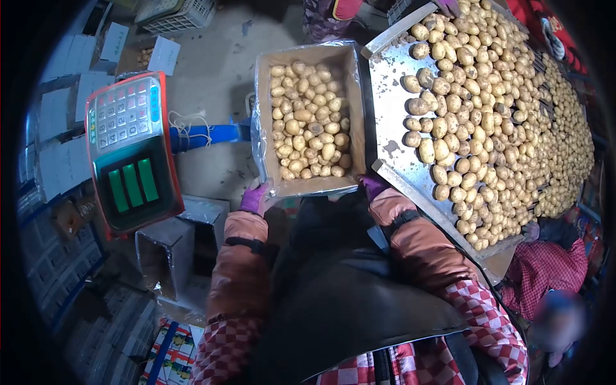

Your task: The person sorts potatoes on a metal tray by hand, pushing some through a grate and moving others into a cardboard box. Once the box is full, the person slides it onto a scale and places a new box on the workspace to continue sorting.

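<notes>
A cardboard box point(309, 187) lined with clear plastic stands in front of me, filled with potatoes point(308, 122). My left hand point(255, 199), in a purple glove, grips the box at its near left corner. At the near right corner my right hand point(373, 185), also gloved in purple, holds the box, its fingers partly hidden by the side wall. To the right, close to the box, a metal sorting table point(391, 131) bears a large spread of potatoes point(475, 128).
A scale display point(133, 154) with a keypad sits on a blue pole point(208, 136) at left. Cardboard boxes point(170, 253) and a white crate point(183, 18) stand around. One person point(545, 266) is at lower right; others are at the far side.
</notes>
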Tool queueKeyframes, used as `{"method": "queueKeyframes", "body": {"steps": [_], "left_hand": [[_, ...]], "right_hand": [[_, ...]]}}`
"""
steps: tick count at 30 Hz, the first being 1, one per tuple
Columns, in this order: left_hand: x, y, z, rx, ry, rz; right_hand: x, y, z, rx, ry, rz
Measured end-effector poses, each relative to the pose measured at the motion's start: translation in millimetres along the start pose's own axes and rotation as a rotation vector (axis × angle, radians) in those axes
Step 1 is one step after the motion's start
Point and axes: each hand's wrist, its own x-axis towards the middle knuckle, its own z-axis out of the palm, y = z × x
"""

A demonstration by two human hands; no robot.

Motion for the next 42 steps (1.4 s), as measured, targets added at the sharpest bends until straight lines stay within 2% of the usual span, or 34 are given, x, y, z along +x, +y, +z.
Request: {"method": "queueKeyframes", "body": {"steps": [3, 5, 6, 7, 8, 10, 13, 14, 16, 18, 20, 21, 23, 25, 27, 30, 31, 34, 35, 39, 42], "left_hand": [[-24, 23, 12, 0.327, 0.160, 0.058], [-14, 32, 26, 0.752, 0.047, 0.647], [-9, 33, 34, 0.953, -0.017, 0.945], [-4, 25, 55, 0.940, -0.036, 0.952], [5, 12, 92, 0.924, -0.053, 0.966], [13, -9, 144, 0.890, -0.087, 0.982], [-19, 9, 120, 1.279, -0.120, 0.804], [-19, 22, 108, 1.542, 0.135, 0.578], [-41, 49, 111, 1.487, 0.425, 0.951], [-49, 72, 135, 1.415, 0.449, 1.503], [-25, 78, 183, 1.416, 0.087, 1.686], [0, 73, 199, 1.618, 0.100, 1.561], [87, 74, 211, 2.044, 0.246, 0.807], [161, 64, 180, 2.181, 0.359, 0.851], [157, 70, 181, 2.259, 0.374, 0.876], [147, 80, 183, 2.245, 0.265, 0.832], [146, 85, 181, 2.174, 0.212, 0.835], [135, 88, 168, 1.525, 0.120, 1.017], [127, 85, 166, 1.537, 0.195, 1.046], [65, 92, 184, 0.665, -0.158, 0.665], [47, 95, 183, 0.476, -0.438, 0.728]], "right_hand": [[-22, -20, 30, 0.083, 0.005, 0.022], [-33, -32, 64, 0.179, -0.054, -0.039], [-28, -20, 83, 0.278, -0.176, -0.227], [-26, -14, 99, 0.306, -0.277, -0.355], [-33, -22, 121, 0.174, -0.201, -0.342], [-7, -21, 139, -0.061, -0.262, -0.350], [-29, -45, 111, -0.624, -0.318, -0.555], [0, -25, 95, -0.523, -0.403, -0.702], [-14, -29, 71, -0.326, -0.382, -0.413], [3, -7, 58, -0.172, -0.377, -0.411], [8, 8, 54, -0.121, -0.354, -0.396], [3, 6, 54, -0.140, -0.328, -0.387], [-18, -4, 54, -0.125, -0.255, -0.423], [-37, -22, 50, -0.069, -0.270, -0.286], [-38, -21, 48, -0.024, -0.274, -0.258], [-32, -9, 44, -0.038, -0.276, -0.259], [-23, -3, 40, -0.039, -0.301, -0.270], [-12, 3, 38, -0.065, -0.316, -0.252], [-10, 6, 40, -0.048, -0.315, -0.254], [-13, -5, 43, 0.023, -0.370, -0.267], [-11, -6, 41, -0.027, -0.379, -0.283]]}}
